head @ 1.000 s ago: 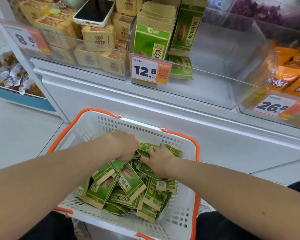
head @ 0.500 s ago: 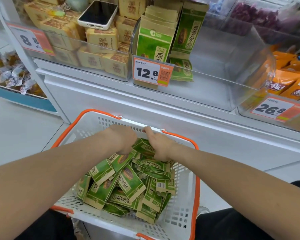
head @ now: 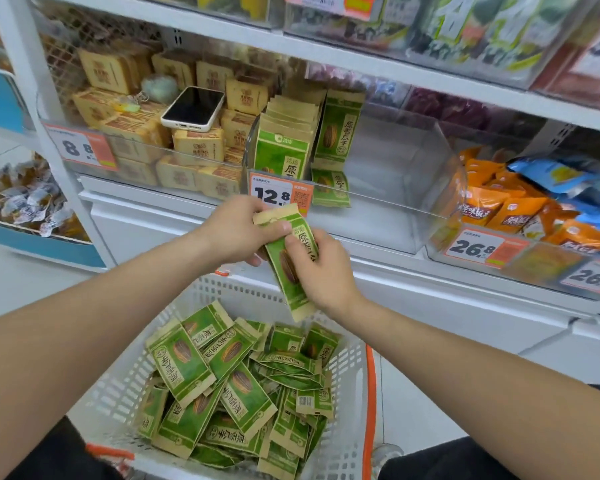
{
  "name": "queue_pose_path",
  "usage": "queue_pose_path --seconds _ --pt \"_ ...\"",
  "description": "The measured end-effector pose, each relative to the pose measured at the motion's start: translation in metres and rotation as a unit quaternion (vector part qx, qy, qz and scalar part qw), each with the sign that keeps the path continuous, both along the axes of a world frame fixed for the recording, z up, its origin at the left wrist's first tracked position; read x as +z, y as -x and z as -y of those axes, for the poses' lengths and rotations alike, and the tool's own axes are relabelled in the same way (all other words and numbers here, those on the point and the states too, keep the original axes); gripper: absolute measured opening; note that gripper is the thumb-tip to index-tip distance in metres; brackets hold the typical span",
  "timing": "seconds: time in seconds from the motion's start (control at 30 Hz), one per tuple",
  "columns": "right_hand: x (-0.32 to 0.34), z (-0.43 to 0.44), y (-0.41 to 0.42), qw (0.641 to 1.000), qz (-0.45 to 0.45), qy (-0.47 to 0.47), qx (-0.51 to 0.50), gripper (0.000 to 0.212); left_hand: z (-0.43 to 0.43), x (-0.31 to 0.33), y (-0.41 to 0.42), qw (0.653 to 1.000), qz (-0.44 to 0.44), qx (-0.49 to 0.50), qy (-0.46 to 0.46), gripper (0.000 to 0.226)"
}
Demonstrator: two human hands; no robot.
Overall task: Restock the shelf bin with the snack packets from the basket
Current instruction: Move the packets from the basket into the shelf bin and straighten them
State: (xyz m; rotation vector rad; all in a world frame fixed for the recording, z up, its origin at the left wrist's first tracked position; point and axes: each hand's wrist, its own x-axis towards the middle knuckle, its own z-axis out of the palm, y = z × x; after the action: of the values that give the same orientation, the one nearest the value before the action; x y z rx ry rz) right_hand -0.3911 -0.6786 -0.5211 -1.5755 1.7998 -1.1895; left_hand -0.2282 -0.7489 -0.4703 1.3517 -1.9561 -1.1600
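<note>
Both hands hold a small stack of green snack packets (head: 289,268) above the basket, just below the 12.8 price tag (head: 280,192). My left hand (head: 236,230) grips the stack's top end; my right hand (head: 321,271) wraps its lower half. The white basket (head: 352,375) with orange rim sits below, holding several loose green packets (head: 229,386). The clear shelf bin (head: 395,174) straight ahead has a row of upright green packets (head: 284,143) at its left end and is bare on the right.
A phone (head: 193,108) lies on tan boxed snacks (head: 194,147) in the bin to the left, tagged 8.8. Orange packets (head: 499,206) fill the bin to the right, tagged 26.8. Another shelf (head: 361,55) runs above. A blue-fronted bin of wrapped snacks (head: 21,202) stands at far left.
Both hands have risen out of the basket with a stack of green packets, up toward the shelf bin front. The view has tilted upward, showing more of the shelves.
</note>
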Motion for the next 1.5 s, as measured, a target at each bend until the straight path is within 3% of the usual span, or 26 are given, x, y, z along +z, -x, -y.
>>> queue_pose_path --seconds 0.2,0.33,0.47,0.63,0.77,0.9,0.97,1.03,1.1,1.2,1.37,1.5 --pt "0.081 0.016 0.019 0.99 0.018 0.08 -0.117 0.038 -0.016 0.046 0.026 0.985 -0.078 0.086 0.13 0.035" --pt "0.112 0.042 0.047 0.973 0.095 0.019 -0.211 0.045 -0.009 0.063 0.028 0.954 0.012 0.078 0.29 0.015" --pt "0.124 0.082 0.072 0.955 0.181 -0.064 -0.227 0.06 0.005 0.079 0.036 0.898 0.147 0.037 0.414 0.032" --pt "0.134 0.105 0.09 0.96 0.176 -0.126 -0.18 0.039 0.025 0.073 0.051 0.879 0.204 0.04 0.429 0.052" --pt "0.114 0.127 0.098 0.964 0.154 -0.143 -0.164 0.034 0.041 0.058 0.063 0.872 0.205 0.067 0.439 0.038" --pt "0.099 0.147 0.096 0.973 0.112 -0.158 -0.127 0.025 0.054 0.051 0.066 0.845 0.222 0.087 0.478 0.032" --pt "0.094 0.157 0.095 0.974 0.079 -0.187 -0.104 0.026 0.059 0.047 0.063 0.833 0.233 0.087 0.495 0.033" --pt "0.091 0.162 0.091 0.97 -0.018 -0.233 -0.073 0.031 0.062 0.043 0.061 0.826 0.24 0.085 0.503 0.034" --pt "0.089 0.167 0.086 0.956 -0.095 -0.274 -0.043 0.052 0.063 0.041 0.06 0.822 0.244 0.083 0.509 0.035" --pt "0.09 0.175 0.078 0.955 -0.069 -0.285 -0.036 0.063 0.065 0.04 0.059 0.82 0.242 0.083 0.512 0.036" --pt "0.082 0.183 0.084 0.953 0.09 -0.285 -0.053 0.036 0.065 0.038 0.059 0.823 0.24 0.075 0.509 0.036" --pt "0.077 0.187 0.088 0.943 0.12 -0.31 -0.016 0.035 0.064 0.037 0.059 0.825 0.237 0.075 0.508 0.035"
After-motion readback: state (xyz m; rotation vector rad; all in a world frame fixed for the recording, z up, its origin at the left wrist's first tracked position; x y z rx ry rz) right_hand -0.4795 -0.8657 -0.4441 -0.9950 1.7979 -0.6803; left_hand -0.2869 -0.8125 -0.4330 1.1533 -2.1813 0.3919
